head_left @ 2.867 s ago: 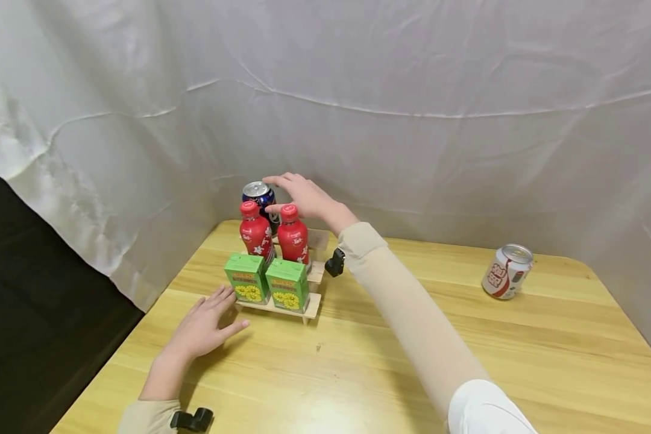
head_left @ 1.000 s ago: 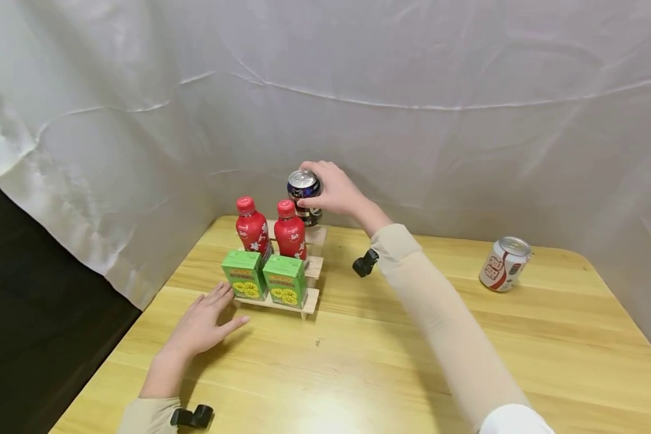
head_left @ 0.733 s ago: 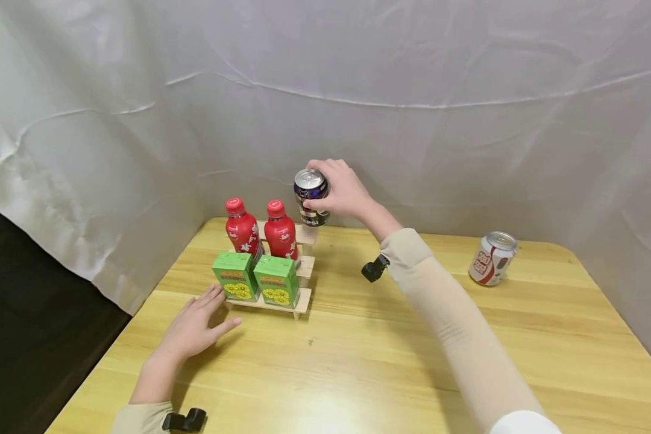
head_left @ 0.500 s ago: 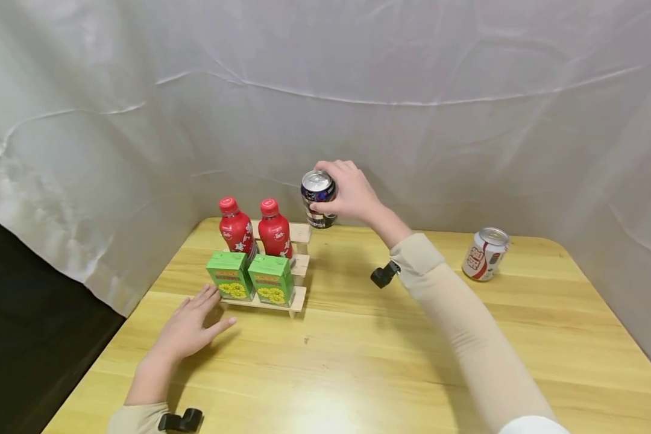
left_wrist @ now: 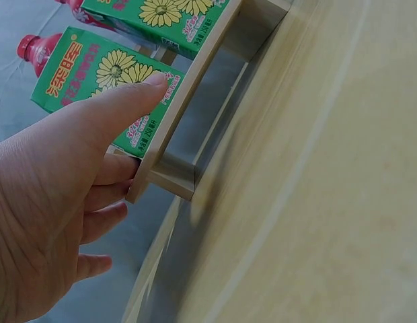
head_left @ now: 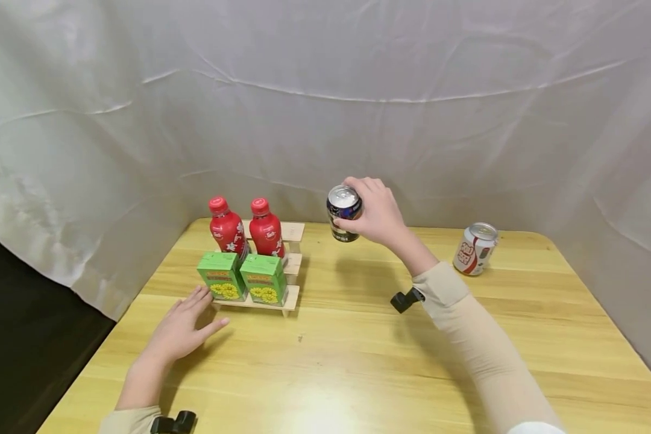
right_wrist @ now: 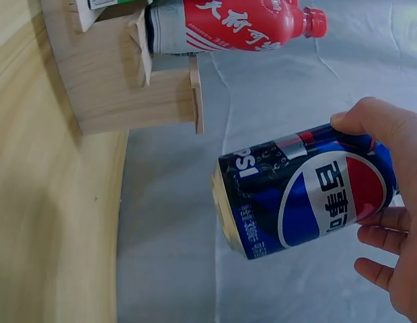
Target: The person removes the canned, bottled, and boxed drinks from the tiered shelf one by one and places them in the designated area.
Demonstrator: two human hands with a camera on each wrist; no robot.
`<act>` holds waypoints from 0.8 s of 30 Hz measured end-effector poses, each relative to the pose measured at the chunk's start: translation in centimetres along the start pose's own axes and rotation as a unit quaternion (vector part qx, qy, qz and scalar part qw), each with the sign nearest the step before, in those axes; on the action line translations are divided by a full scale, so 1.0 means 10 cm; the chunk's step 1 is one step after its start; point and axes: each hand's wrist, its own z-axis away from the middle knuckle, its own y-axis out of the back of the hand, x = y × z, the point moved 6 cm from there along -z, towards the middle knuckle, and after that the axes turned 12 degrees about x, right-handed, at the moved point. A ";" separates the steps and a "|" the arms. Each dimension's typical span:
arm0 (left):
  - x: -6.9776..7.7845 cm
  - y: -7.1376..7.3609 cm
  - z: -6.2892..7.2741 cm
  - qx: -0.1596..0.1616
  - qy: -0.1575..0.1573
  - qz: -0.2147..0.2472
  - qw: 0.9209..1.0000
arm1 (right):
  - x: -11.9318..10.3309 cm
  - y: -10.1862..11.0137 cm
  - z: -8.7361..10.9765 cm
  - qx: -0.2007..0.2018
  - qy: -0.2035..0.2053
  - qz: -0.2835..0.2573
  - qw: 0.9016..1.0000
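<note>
Blue can (right_wrist: 306, 195) was gripped high by right hand (head_left: 378, 212), likely keeping base free; left hand (head_left: 180, 328), fingers loose, lay beside wooden rack (head_left: 292, 263), maybe steadying it.

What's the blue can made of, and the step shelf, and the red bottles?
Blue can: metal, probably aluminium; its top shines bare silver above glossy printing.
Step shelf: looks like pale wood, matt, with faint grain.
Red bottles: smooth, slightly shiny printed skin suggests plastic wrap; underneath, plastic or glass, can't tell.
</note>
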 end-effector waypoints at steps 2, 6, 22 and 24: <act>-0.01 0.01 0.01 0.000 0.002 -0.001 1.000 | 0.05 0.02 0.06 0.006 -0.009 0.003 1.000; -0.02 0.03 0.02 -0.001 0.003 -0.001 1.000 | 0.13 0.08 0.18 0.031 -0.017 0.002 0.999; 0.00 0.03 0.00 -0.003 0.003 0.004 1.000 | 0.54 0.19 0.66 0.063 -0.044 0.023 0.997; 0.01 0.02 0.00 -0.003 0.003 0.005 1.000 | 0.61 0.21 0.70 0.064 -0.049 0.025 0.996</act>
